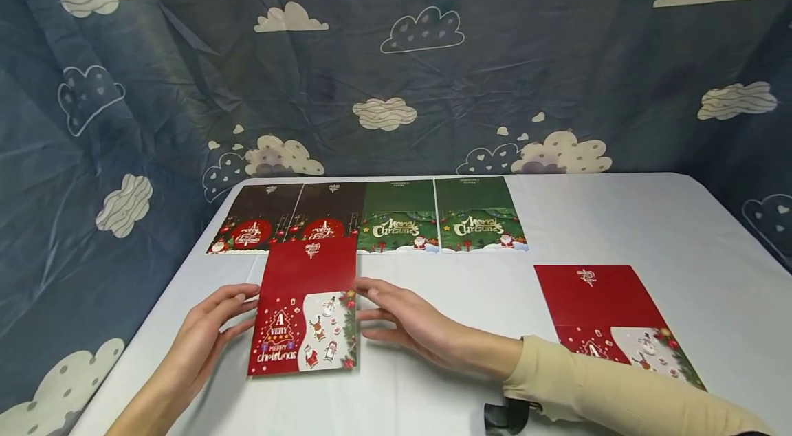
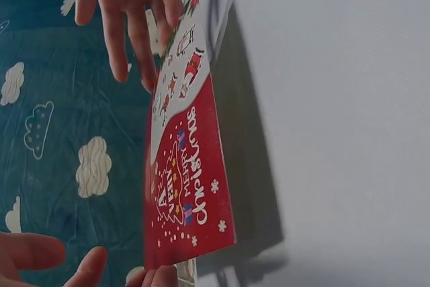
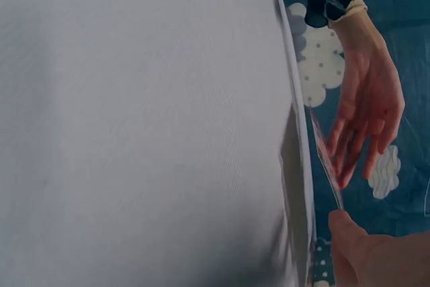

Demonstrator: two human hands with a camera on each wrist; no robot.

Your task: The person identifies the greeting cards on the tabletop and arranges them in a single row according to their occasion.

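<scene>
A red Christmas card [image 1: 307,312], folded out, hangs above the white table between my two hands, its shadow falling beneath it. Its lower half has a tree design with "A very merry Christmas" lettering and a white panel of little figures. My left hand [image 1: 207,329] holds it at the left edge by the fingertips. At the opposite edge, the fingertips of my right hand [image 1: 411,319] hold the card. The left wrist view shows the card [image 2: 195,159] edge tilted, with fingertips at its near end. In the right wrist view my right thumb [image 3: 346,226] meets the thin edge.
Two dark cards [image 1: 256,219] and two green Merry Christmas cards [image 1: 399,223] lie in a row along the back of the table. Another red card [image 1: 594,298] lies at the right, partly behind my right sleeve [image 1: 619,384]. A cloud-patterned cloth [image 1: 421,92] hangs behind.
</scene>
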